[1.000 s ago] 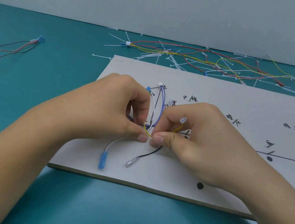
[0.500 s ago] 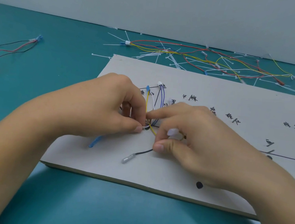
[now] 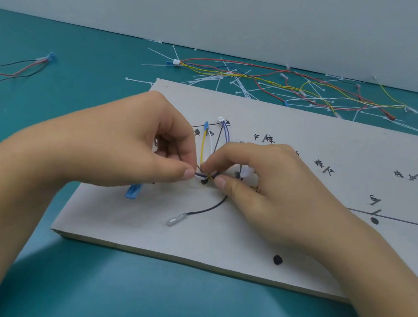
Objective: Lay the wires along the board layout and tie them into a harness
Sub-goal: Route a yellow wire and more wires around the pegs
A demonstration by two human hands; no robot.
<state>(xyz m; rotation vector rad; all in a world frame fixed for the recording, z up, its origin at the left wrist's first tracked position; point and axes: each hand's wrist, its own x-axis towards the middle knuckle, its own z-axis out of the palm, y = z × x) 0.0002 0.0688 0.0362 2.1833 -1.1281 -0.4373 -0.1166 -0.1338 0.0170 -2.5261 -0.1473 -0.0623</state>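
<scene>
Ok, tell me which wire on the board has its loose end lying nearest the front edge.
The black wire, tipped with a clear terminal. It trails out below the right hand; the blue-tipped end lies farther back.

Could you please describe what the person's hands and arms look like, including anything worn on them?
Both the left hand and right hand are bare: no gloves, rings or wristwatch visible. The forearms are bare too, with no sleeves in frame. The fingernails that show are short and unpainted.
</scene>
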